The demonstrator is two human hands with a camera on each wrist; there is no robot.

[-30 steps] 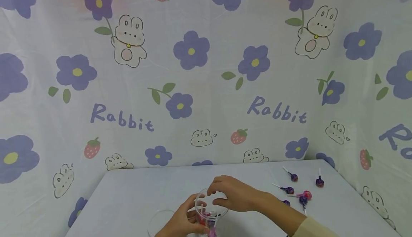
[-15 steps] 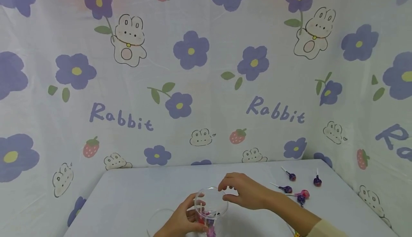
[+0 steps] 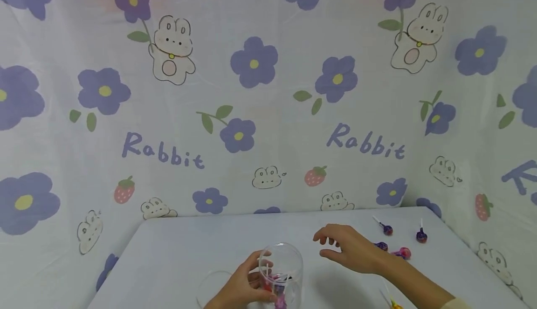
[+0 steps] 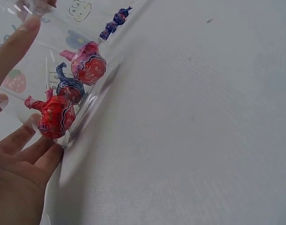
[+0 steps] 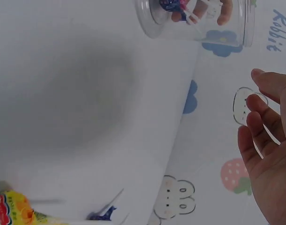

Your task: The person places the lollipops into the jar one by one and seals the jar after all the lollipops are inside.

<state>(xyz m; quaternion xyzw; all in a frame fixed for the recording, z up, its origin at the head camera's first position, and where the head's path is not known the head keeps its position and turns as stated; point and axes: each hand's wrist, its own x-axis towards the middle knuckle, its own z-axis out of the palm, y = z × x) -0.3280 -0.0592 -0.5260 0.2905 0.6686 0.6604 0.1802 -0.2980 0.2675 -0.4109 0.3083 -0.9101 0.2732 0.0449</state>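
Observation:
My left hand (image 3: 241,283) grips a clear plastic jar (image 3: 296,271) standing upright on the table with its mouth uncovered. Inside, in the left wrist view, are a red-wrapped lollipop (image 4: 56,117), a blue one (image 4: 70,90) and a pink one (image 4: 89,65), wrapped heads at the bottom. White sticks point up towards the mouth. To the right of the jar my right hand (image 3: 350,248) hovers above the table, fingers loosely bent and holding nothing. Its fingertips are apart from the jar in the right wrist view.
A clear round lid (image 3: 201,283) lies left of the jar. Purple lollipops (image 3: 387,230) and a pink lollipop (image 3: 404,253) lie at the right, partly behind the right arm. Nearer the front is a yellow lollipop (image 5: 14,208). A patterned curtain (image 3: 268,113) hangs behind the table.
My right hand has moved from over the jar's mouth away to the right, with its fingers empty. The left hand keeps its grip on the jar.

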